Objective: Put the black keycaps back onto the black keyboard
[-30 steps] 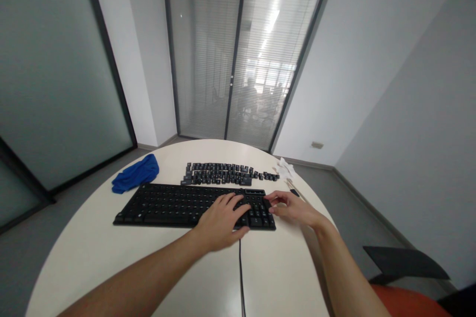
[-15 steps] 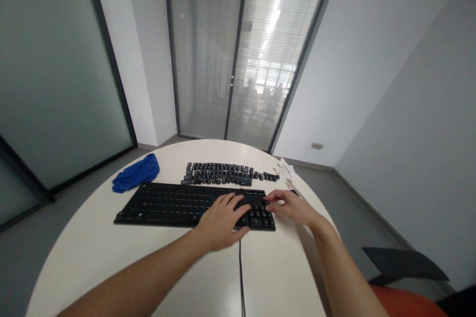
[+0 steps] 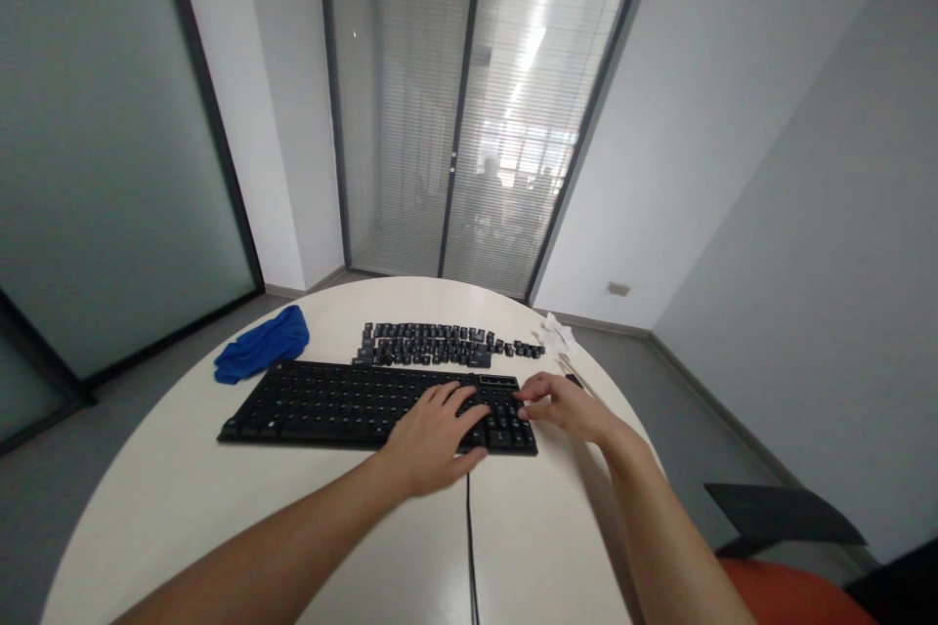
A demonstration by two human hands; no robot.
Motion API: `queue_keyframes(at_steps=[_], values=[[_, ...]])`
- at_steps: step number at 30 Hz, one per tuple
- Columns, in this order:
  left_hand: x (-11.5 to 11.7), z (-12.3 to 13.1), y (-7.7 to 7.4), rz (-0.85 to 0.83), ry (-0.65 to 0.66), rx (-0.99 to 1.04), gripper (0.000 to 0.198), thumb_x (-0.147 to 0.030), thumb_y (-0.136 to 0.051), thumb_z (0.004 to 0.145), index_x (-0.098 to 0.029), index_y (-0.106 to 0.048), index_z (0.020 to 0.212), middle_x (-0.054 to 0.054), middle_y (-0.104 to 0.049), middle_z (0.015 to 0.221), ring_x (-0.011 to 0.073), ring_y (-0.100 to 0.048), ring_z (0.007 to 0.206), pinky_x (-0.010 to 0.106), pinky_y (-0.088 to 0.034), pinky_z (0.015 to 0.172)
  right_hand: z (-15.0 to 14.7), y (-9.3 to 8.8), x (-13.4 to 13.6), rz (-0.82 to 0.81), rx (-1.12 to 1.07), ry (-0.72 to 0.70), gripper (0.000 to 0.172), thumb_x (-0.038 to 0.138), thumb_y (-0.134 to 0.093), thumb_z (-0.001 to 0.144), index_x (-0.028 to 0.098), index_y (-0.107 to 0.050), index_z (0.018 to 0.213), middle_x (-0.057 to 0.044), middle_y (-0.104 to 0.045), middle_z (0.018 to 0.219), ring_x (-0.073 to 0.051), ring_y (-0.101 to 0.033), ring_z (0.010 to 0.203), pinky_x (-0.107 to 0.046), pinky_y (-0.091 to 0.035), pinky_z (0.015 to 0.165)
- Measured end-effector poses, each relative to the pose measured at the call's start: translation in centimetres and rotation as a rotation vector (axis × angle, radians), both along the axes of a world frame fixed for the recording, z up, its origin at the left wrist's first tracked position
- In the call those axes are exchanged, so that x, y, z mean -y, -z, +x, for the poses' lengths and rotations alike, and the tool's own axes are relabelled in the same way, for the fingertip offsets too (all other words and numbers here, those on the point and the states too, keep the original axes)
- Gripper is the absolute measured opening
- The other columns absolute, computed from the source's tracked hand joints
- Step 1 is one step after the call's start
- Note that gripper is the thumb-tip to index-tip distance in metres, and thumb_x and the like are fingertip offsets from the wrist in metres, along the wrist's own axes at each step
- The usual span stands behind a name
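Note:
A black keyboard point(image 3: 315, 405) lies flat on the table. Most of its main area shows bare key seats, while keys point(image 3: 500, 437) sit on the number pad. My left hand point(image 3: 434, 439) rests over the right part of the keyboard, fingers spread and palm down. At the upper right edge of the number pad, my right hand point(image 3: 561, 405) has thumb and index finger brought together in a pinch. Whatever lies between those fingertips is too small to make out. Behind the keyboard, loose black keycaps point(image 3: 432, 345) are laid out in rows.
The round white table point(image 3: 352, 518) carries a blue cloth point(image 3: 264, 344) at left and a crumpled white tissue point(image 3: 557, 333) at right. Thin sticks point(image 3: 568, 369) lie near my right hand. A cable point(image 3: 471, 537) runs toward me. A red-seated chair point(image 3: 791, 596) stands at right.
The whole view has shifted slightly, so everything sits a little further left. Both hands keep nearly the same places on the keyboard; the right fingers have barely moved.

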State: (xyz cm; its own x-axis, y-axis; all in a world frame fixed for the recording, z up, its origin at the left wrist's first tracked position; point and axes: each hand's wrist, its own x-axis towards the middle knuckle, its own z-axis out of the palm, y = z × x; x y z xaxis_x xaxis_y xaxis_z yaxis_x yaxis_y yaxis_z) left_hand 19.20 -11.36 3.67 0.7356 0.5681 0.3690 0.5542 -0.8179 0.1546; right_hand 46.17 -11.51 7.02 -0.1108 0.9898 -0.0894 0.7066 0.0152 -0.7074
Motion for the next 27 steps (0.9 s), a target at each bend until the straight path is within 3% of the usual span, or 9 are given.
queue_keyframes(at_steps=[3,6,9,12,15,18,22,27], values=[[-0.1,0.0,0.0,-0.006,0.007,0.007,0.05,-0.046,-0.058,0.088,-0.026,-0.051,0.134,0.009,-0.047,0.144,0.0325,-0.041,0.133,0.052,-0.035,0.11,0.2,0.2,0.4,0.046,-0.027,-0.042,0.037,0.046,-0.072,0.073,0.017,-0.078,0.095,-0.01,-0.066,0.115,-0.021,-0.063,0.088,-0.03,-0.049,0.078],[-0.2,-0.1,0.2,-0.01,0.009,0.02,0.051,-0.046,-0.058,0.089,-0.026,-0.051,0.134,0.009,-0.047,0.144,0.032,-0.041,0.133,0.051,-0.034,0.11,0.7,0.9,0.2,0.03,-0.055,-0.082,0.038,0.05,-0.067,0.078,0.018,-0.078,0.095,-0.008,-0.071,0.099,-0.02,-0.061,0.083,-0.03,-0.048,0.075],[-0.3,0.0,0.3,-0.009,0.01,0.031,0.05,-0.046,-0.056,0.089,-0.026,-0.051,0.134,0.008,-0.047,0.145,0.0321,-0.04,0.133,0.051,-0.034,0.11,1.0,1.7,-0.3,0.003,-0.077,-0.003,0.042,0.047,-0.07,0.074,0.016,-0.076,0.101,-0.006,-0.071,0.085,-0.019,-0.059,0.074,-0.031,-0.046,0.071],[-0.3,0.0,0.3,-0.009,0.009,0.034,0.049,-0.045,-0.056,0.089,-0.026,-0.051,0.134,0.008,-0.047,0.144,0.032,-0.04,0.134,0.052,-0.034,0.11,1.0,2.0,-0.5,0.013,-0.094,0.005,0.041,0.043,-0.072,0.073,0.016,-0.075,0.103,-0.006,-0.072,0.085,-0.019,-0.059,0.075,-0.031,-0.046,0.072],[-0.2,0.0,0.1,-0.014,0.002,0.018,0.05,-0.046,-0.057,0.089,-0.026,-0.051,0.135,0.008,-0.047,0.144,0.0319,-0.04,0.133,0.052,-0.034,0.11,0.8,2.3,-0.9,0.103,-0.083,0.006,0.031,0.043,-0.067,0.078,0.017,-0.074,0.093,-0.006,-0.072,0.087,-0.02,-0.061,0.081,-0.031,-0.046,0.076],[-0.1,-0.1,-0.2,-0.022,-0.008,-0.003,0.051,-0.047,-0.057,0.089,-0.026,-0.05,0.136,0.008,-0.047,0.145,0.0324,-0.04,0.134,0.052,-0.034,0.111,1.1,3.2,-2.0,0.241,-0.011,0.149,0.03,0.044,-0.057,0.085,0.017,-0.07,0.088,-0.007,-0.071,0.086,-0.02,-0.062,0.078,-0.031,-0.046,0.075],[-0.1,-0.1,-0.2,-0.03,-0.003,-0.004,0.05,-0.048,-0.056,0.09,-0.027,-0.05,0.136,0.008,-0.047,0.145,0.0323,-0.041,0.134,0.052,-0.034,0.111,2.3,4.9,-3.7,0.396,0.17,0.401,0.039,0.036,-0.056,0.085,0.016,-0.06,0.118,-0.012,-0.066,0.111,-0.02,-0.062,0.079,-0.032,-0.047,0.079],[-0.1,-0.2,-0.1,-0.03,0.004,0.004,0.051,-0.047,-0.056,0.09,-0.027,-0.049,0.136,0.009,-0.046,0.146,0.0325,-0.04,0.135,0.053,-0.034,0.11,2.5,5.2,-4.1,0.376,0.322,0.431,0.058,0.032,-0.055,0.085,0.017,-0.045,0.14,-0.014,-0.054,0.135,-0.019,-0.063,0.083,-0.034,-0.047,0.085]])
